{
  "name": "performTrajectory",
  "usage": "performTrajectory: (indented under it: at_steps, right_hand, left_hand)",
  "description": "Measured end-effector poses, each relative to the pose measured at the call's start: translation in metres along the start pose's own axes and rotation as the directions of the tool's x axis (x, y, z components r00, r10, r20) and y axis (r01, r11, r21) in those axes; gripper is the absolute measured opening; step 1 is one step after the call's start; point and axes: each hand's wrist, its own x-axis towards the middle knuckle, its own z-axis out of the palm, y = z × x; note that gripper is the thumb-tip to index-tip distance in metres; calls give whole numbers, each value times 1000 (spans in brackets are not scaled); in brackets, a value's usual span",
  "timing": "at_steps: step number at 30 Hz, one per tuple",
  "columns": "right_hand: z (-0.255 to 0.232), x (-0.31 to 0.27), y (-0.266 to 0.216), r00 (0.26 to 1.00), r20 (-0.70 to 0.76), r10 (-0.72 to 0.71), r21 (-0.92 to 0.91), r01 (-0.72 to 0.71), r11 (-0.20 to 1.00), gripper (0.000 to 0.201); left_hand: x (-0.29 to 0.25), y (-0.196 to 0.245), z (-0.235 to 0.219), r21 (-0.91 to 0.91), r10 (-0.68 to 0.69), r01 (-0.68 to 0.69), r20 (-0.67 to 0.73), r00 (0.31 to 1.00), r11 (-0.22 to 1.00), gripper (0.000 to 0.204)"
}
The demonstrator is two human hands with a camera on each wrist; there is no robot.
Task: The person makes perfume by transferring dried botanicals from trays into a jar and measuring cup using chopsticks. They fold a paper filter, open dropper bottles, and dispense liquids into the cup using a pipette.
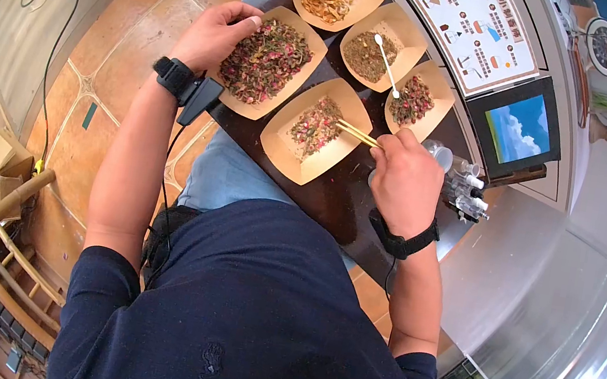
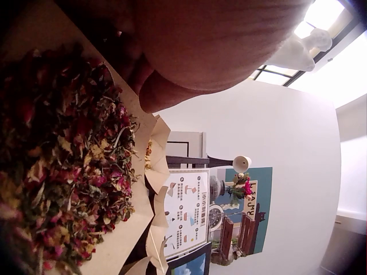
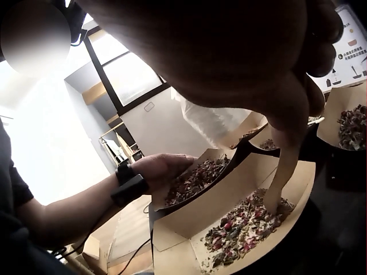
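Note:
My left hand (image 1: 215,34) grips the upper left rim of a paper tray (image 1: 300,87) heaped with dried rose petals and leaves (image 2: 74,166). In my right hand (image 1: 409,181) is a pair of wooden tongs (image 1: 358,132), held between thumb and fingers. Their tips reach down into a chopped pink and green flower mix (image 3: 246,226) in the nearest paper tray (image 1: 278,147). The right wrist view shows a flat tong blade touching that mix, while the palm hides much of the grip.
Behind stand paper trays of yellowish dried slices (image 1: 325,1), brown crumbs with a white spoon (image 1: 387,64), and dark red buds (image 1: 413,100). Small clear bottles (image 1: 470,192) cluster at the right edge, beside a screen (image 1: 519,128). A printed instruction sheet (image 1: 468,29) lies at the back.

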Motion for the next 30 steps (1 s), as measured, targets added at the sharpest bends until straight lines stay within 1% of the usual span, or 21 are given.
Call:
performTrajectory:
  at_steps: [3,6,9,14,18,20,21,23,24,25,27,28,30]
  right_hand:
    - [0,0,0,1000,6,4,-7,-4,1000,12]
    - [-2,-1,2,1000,-24,-11,6,12,1000,12]
    - [-8,0,3,999,-46,20,25,-19,1000,13]
    - [-14,-2,9,998,-48,48,128,-42,991,6]
    - [-19,-6,19,995,-48,89,137,-82,987,5]
    - [-25,-6,29,985,-123,120,118,-105,987,6]
    - [-28,-6,36,985,-124,121,116,-107,987,6]
    - [-33,-7,53,966,-188,177,82,-164,983,6]
    - [-37,-7,58,956,-197,218,82,-206,975,6]
    - [-39,-8,65,955,-198,219,80,-207,975,6]
    - [-40,-8,75,937,-225,267,1,-274,962,7]
    - [-41,-10,77,930,-198,309,-26,-320,947,9]
    - [-39,-12,80,926,-227,300,-55,-320,946,10]
  left_hand:
    - [-1,2,0,28,-3,3,-3,1000,1000,34]
    - [-1,2,0,28,2,-1,-10,1000,1000,35]
    - [-1,1,0,44,6,-6,-18,1000,999,36]
    - [2,-2,-1,44,11,-11,-2,1000,999,35]
    - [3,-6,-1,29,10,-10,-5,1000,1000,35]
    - [4,-7,-1,12,16,-16,3,1000,1000,35]
    - [5,-7,-1,-5,22,-22,11,1000,1000,35]
    - [4,-7,0,1,28,-28,6,1000,1000,35]
    - [3,-6,0,8,30,-30,-4,1000,1000,35]
    - [4,-6,-1,7,31,-31,-3,1000,999,35]
    - [3,-6,-1,10,16,-16,6,1000,1000,36]
    - [3,-6,-1,9,16,-16,7,1000,1000,36]
    - [2,-4,0,13,5,-5,-5,1000,1000,35]
